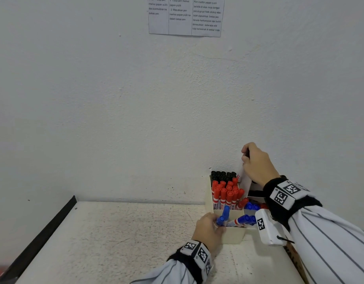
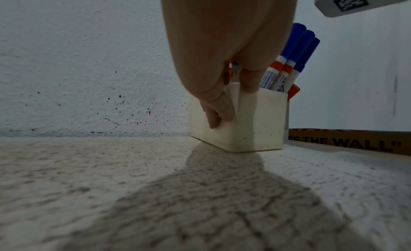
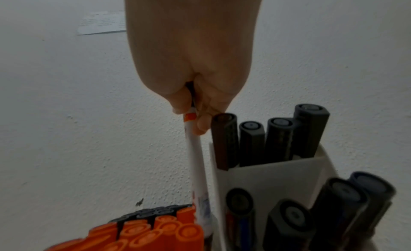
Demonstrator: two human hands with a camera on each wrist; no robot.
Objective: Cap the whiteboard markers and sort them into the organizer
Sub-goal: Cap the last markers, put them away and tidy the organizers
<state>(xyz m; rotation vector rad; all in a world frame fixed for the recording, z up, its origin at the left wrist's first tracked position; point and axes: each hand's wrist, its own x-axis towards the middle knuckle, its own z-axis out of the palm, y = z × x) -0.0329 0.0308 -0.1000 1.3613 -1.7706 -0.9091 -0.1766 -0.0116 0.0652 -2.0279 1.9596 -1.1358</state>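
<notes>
Head view, organizer (image 1: 234,235): cream box on the table (image 1: 125,232) against the wall (image 1: 136,109).
Head view, markers: black-capped ones (image 1: 223,175) fill the organizer's far section, red-capped ones (image 1: 228,193) the middle, blue-capped ones (image 1: 245,219) lean in the near section.
Head view, left hand (image 1: 207,229): at the organizer's near left corner, fingers curled against it.
Head view, right hand (image 1: 257,163): above the organizer's far end, fingers curled round a black-capped marker (image 1: 243,173) held upright.
Left wrist view, left hand (image 2: 222,52): fingers (image 2: 214,112) grip the organizer (image 2: 260,121) at its corner; blue-capped markers (image 2: 296,49) lean just behind.
Right wrist view, right hand (image 3: 193,52): fist closed round the marker (image 3: 196,159), its lower end down among the red caps (image 3: 155,233).
Right wrist view, second holder (image 3: 266,177): white, beside the marker, holding dark markers (image 3: 278,137).
</notes>
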